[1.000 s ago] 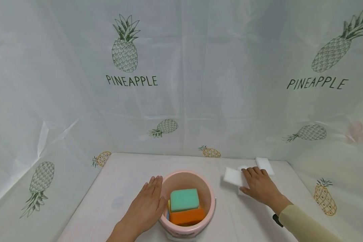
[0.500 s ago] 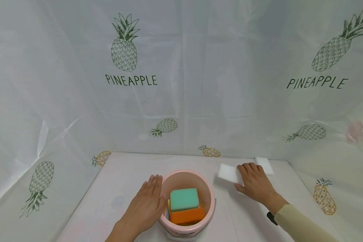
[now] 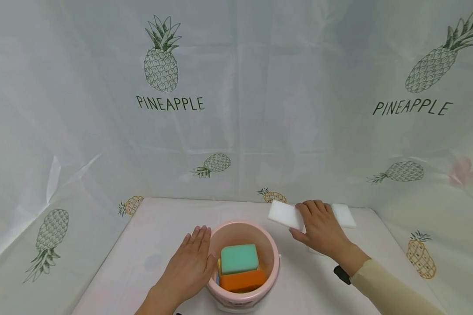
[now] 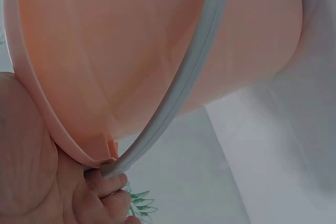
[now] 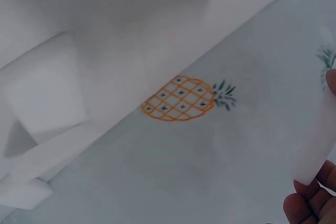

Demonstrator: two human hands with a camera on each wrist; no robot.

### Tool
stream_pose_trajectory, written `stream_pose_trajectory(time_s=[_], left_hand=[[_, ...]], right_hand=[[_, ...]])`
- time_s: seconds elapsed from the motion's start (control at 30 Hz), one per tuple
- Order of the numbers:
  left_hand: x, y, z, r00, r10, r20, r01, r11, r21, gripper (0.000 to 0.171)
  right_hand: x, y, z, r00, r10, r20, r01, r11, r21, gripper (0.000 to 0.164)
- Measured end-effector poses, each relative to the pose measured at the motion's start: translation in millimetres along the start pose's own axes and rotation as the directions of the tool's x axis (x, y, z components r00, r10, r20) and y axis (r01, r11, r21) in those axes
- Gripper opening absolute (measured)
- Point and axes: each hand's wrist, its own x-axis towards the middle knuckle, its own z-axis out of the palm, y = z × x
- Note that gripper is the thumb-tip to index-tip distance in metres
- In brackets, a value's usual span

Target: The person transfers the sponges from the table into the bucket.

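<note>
A pink bucket (image 3: 275, 267) stands on the table, holding a mint-green sponge (image 3: 239, 258), an orange sponge (image 3: 242, 280), and slivers of yellow and blue beside them. My left hand (image 3: 188, 267) rests at its left rim, fingers straight and together. The left wrist view shows that palm against the rim, fingertips next to the grey handle (image 4: 181, 85). My right hand (image 3: 322, 227) pinches a white sponge block (image 3: 285, 214) between thumb and fingers, raised over the table right of the bucket. In the right wrist view the block's narrow side (image 5: 317, 140) faces the camera.
A white block (image 3: 344, 215) lies at the back right of the table, behind my right hand. Several white blocks (image 5: 47, 85) show in the right wrist view. Pineapple-printed sheeting (image 3: 284, 109) encloses the table (image 3: 173, 214) at the back and sides.
My right hand has lifted the white sponge block off the pile and moved it left and up, away from the other white blocks. The left hand has stayed at the bucket's rim.
</note>
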Motion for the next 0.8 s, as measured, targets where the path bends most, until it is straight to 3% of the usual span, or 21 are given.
stream_pose_trajectory(time_s=[0.17, 0.47, 0.8], left_hand=[[0.0, 0.2, 0.3, 1.000, -0.004, -0.002, 0.004, 1.000, 0.012, 0.064], [-1.0, 1.9, -1.0, 1.000, 0.010, -0.017, -0.010, 1.000, 0.025, 0.063], [-0.9, 0.7, 1.2, 1.000, -0.003, -0.011, 0.003, 1.000, 0.001, 0.063]], right_hand=[[19, -34, -17, 1.000, 0.002, 0.031, -0.004, 0.998, 0.070, 0.069], [33, -82, -23, 0.988, -0.143, 0.056, 0.132, 0.976, 0.176, 0.061], [35, -108, -18, 0.942, -0.232, 0.244, 0.169, 0.953, 0.251, 0.059]])
